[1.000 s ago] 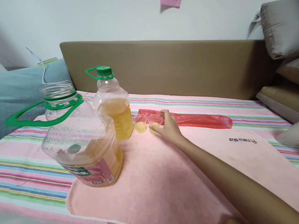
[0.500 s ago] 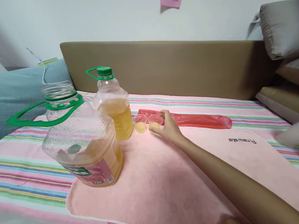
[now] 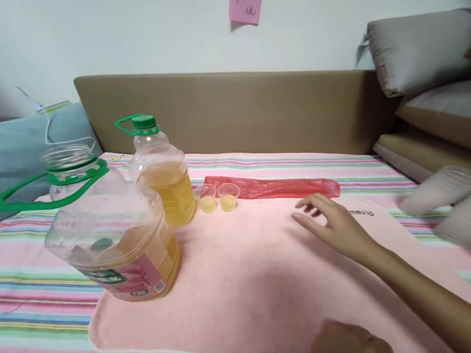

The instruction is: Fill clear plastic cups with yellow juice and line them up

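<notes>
The right hand [image 3: 338, 225] is hovering over the pink towel [image 3: 241, 290], fingers spread loosely and holding nothing. Two small cups [image 3: 217, 197] of yellow liquid are standing well to its left, beside the capped bottle [image 3: 161, 171]. The left hand [image 3: 346, 349] is showing at the bottom edge; its grip is impossible to tell.

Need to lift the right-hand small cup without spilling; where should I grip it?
Pinch the right small cup by its side wall just below the rim, coming from its free right side. It stands upright, part-filled, with its twin close on the left; the right hand is nearest.
</notes>
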Available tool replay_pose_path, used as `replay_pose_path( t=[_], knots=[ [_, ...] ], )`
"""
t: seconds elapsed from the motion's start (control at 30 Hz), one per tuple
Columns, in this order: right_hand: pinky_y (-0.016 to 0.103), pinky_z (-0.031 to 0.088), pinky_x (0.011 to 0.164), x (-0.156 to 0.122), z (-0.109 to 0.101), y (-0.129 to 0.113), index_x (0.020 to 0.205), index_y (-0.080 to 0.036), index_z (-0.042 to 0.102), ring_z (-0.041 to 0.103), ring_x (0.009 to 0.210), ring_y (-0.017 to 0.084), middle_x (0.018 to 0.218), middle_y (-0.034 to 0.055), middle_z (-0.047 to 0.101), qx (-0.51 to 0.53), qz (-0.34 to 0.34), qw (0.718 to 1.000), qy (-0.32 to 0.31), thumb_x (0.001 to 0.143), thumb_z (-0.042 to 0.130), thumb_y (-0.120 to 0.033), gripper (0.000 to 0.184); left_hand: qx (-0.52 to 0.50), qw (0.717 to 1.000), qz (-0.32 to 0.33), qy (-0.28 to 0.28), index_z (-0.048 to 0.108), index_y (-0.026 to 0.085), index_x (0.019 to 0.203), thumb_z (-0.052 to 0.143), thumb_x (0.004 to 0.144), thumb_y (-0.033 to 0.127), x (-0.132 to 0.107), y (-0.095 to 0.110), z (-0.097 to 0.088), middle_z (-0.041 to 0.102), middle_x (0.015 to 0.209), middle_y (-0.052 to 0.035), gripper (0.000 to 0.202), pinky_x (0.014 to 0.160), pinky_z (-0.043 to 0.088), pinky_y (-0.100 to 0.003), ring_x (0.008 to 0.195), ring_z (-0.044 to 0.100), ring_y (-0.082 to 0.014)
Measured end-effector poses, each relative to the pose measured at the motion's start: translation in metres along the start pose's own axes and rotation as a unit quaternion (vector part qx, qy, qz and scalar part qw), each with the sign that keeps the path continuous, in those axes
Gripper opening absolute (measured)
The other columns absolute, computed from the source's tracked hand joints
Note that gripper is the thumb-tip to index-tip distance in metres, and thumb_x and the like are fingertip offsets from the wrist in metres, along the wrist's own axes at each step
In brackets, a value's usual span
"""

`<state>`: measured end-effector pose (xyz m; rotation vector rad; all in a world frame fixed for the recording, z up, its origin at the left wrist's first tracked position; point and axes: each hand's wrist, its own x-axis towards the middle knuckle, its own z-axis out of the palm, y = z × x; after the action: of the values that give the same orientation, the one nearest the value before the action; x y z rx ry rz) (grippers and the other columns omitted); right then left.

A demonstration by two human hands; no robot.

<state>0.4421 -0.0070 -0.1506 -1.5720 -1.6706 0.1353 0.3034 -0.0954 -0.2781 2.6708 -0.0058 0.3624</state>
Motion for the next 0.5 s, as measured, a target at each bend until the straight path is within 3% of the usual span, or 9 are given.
replay_pose_path(
  t=[0.07, 0.13, 0.2, 0.33, 0.5],
  knots=[
    [0.032, 0.041, 0.06, -0.031, -0.018, 0.013, 0.083, -0.024, 0.062, 0.057, 0.065, 0.021, 0.075, 0.001, 0.06, -0.019, 0.025, 0.999, 0.011, 0.107, 0.058, -0.057, 0.041, 0.037, 0.999, 0.021, 0.003, 0.065, 0.022, 0.075, 0.071, 0.098, 0.055, 0.003, -0.001, 0.001, 0.075, 0.074, -0.0046, 0.041, 0.044, 0.034, -0.033, 0.066, 0.069, -0.0201],
    [0.031, 0.034, 0.054, -0.059, -0.024, 0.024, 0.073, -0.024, 0.053, 0.049, 0.055, 0.019, 0.062, -0.0015, 0.048, -0.025, 0.05, 0.997, 0.044, 0.111, 0.049, -0.055, 0.049, 0.093, 0.994, 0.044, 0.032, 0.062, 0.02, 0.072, 0.071, 0.097, 0.059, 0.002, -0.003, 0.0, 0.07, 0.065, -0.0008, 0.048, 0.043, 0.028, -0.033, 0.058, 0.066, -0.0176],
    [0.032, 0.029, 0.053, -0.079, -0.023, 0.029, 0.07, -0.024, 0.045, 0.047, 0.052, 0.019, 0.059, -0.0015, 0.046, -0.04, 0.037, 0.997, 0.047, 0.113, 0.043, -0.049, 0.049, 0.14, 0.986, 0.058, 0.074, 0.059, 0.02, 0.07, 0.073, 0.097, 0.056, -0.002, -0.003, -0.002, 0.066, 0.061, 0.0018, 0.048, 0.045, 0.028, -0.033, 0.056, 0.063, -0.0157],
    [0.035, 0.029, 0.056, -0.094, -0.029, 0.028, 0.068, -0.025, 0.037, 0.047, 0.051, 0.02, 0.059, -0.0005, 0.048, -0.045, -0.016, 0.999, -0.019, 0.11, 0.04, -0.043, 0.046, 0.169, 0.978, 0.06, 0.105, 0.056, 0.02, 0.075, 0.073, 0.1, 0.049, -0.013, -0.002, -0.009, 0.065, 0.066, 0.0026, 0.041, 0.05, 0.031, -0.033, 0.057, 0.06, -0.0155],
    [0.035, 0.03, 0.057, -0.102, -0.052, 0.032, 0.072, -0.026, 0.032, 0.047, 0.054, 0.02, 0.062, -0.0009, 0.048, -0.05, -0.013, 0.999, -0.008, 0.111, 0.035, -0.036, 0.041, 0.158, 0.975, 0.068, 0.144, 0.051, 0.021, 0.082, 0.061, 0.108, 0.042, -0.013, 0.001, -0.03, 0.065, 0.07, 0.0042, 0.035, 0.051, 0.03, -0.032, 0.056, 0.057, -0.0138]
  ],
)
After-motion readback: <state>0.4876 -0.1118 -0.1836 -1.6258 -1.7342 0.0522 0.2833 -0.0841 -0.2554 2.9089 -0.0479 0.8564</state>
